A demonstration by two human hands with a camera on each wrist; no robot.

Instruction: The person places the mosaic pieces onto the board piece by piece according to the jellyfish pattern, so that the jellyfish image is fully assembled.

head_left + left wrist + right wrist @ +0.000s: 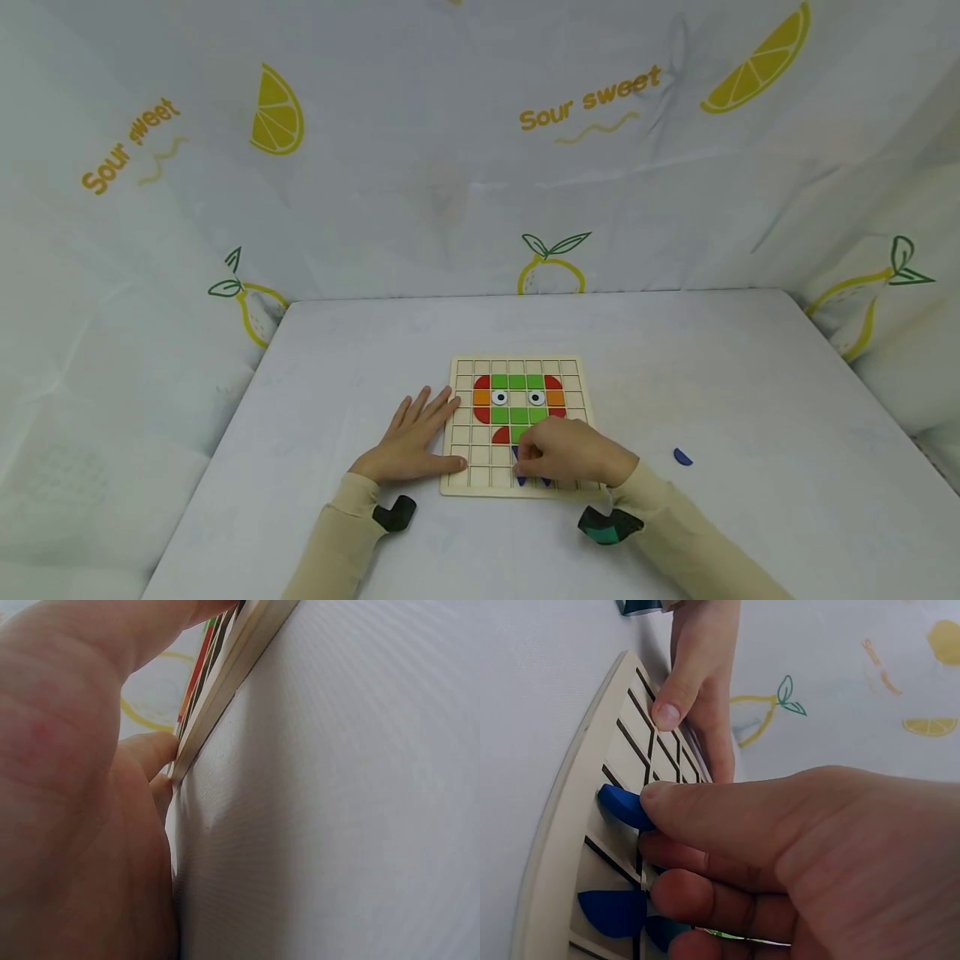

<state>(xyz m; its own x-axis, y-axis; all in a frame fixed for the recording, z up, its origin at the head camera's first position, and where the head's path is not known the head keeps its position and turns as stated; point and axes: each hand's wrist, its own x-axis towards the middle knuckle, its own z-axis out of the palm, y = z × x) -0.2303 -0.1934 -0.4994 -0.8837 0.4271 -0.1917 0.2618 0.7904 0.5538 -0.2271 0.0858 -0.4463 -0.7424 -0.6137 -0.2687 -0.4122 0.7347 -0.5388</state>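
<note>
A pale wooden grid board (460, 479) lies flat on the table, bearing green, red and orange tiles, two round eye pieces (499, 397) and several blue pieces. With fingers spread, my left hand (408, 442) rests against the board's left side, its thumb on the lower left squares. My right hand (570, 450) is over the lower middle of the board. Its thumb and index finger pinch a blue rounded piece (622, 806) low on the grid. Another blue piece (613, 911) sits in a nearby square; a further one is partly hidden behind the fingers.
A loose blue half-round piece (682, 457) lies on the white table (360, 350), right of the board. Behind the table hangs a white cloth (405, 167) printed with lemons and lettering. Each wrist carries a dark strapped device (610, 527).
</note>
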